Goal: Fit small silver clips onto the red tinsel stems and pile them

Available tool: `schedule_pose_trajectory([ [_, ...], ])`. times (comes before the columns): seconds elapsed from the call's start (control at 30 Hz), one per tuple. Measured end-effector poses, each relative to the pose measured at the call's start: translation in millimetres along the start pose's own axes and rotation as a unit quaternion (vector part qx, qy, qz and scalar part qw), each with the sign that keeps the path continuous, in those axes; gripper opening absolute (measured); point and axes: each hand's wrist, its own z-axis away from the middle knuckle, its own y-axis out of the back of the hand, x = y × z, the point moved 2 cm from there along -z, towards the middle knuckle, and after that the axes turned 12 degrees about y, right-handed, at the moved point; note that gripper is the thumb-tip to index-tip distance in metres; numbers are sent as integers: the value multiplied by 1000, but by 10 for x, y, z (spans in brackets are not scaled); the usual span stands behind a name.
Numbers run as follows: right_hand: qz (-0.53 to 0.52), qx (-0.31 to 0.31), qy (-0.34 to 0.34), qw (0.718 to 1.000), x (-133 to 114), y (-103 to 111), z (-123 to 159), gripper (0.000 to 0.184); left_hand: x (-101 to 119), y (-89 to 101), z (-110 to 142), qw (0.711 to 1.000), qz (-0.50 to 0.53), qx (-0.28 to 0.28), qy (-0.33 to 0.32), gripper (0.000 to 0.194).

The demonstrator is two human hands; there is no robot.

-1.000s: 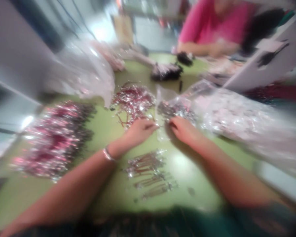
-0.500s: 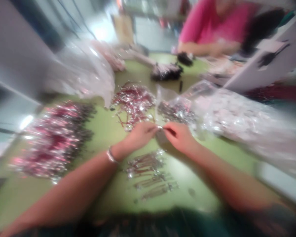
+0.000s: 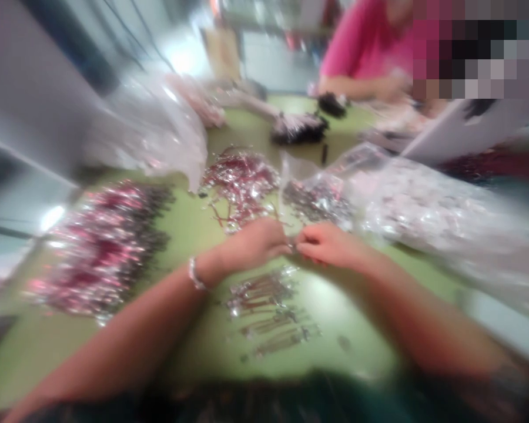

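My left hand (image 3: pixel 254 242) and my right hand (image 3: pixel 330 245) meet fingertip to fingertip over the green table (image 3: pixel 189 229). Both are pinched on a small shiny piece (image 3: pixel 292 247) that is too blurred to name. Just below the hands lie a few thin silver and red strips (image 3: pixel 268 311) in rows. Beyond the hands sits a loose heap of silver and red pieces (image 3: pixel 240 179). A bracelet rings my left wrist.
A large pile of pink and silver packets (image 3: pixel 101 247) lies at the left. Clear plastic bags (image 3: pixel 418 205) spread at the right and another bag (image 3: pixel 158 132) at the back left. A person in a pink top (image 3: pixel 361 47) works at the far side.
My hands have drawn together and come slightly nearer to me, from reaching at the bag's mouth to pinching one small piece between them.
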Motion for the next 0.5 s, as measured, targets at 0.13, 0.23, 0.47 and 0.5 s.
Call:
schedule_pose_trajectory([
  [0.13, 37, -114, 63, 991, 75, 71, -9, 22, -28, -50, -109, 995, 13, 80, 56, 27],
  [0.23, 155, 26, 57, 986, 256, 168, -89, 27, -91, -211, -152, 993, -14, 92, 75, 24],
  [0.47, 437, 162, 72, 882, 530, 143, -201, 24, -188, -233, -141, 991, -52, 79, 94, 24],
  [0.5, 453, 153, 73, 875, 506, 124, -202, 24, -189, -205, -137, 992, -45, 82, 86, 23],
])
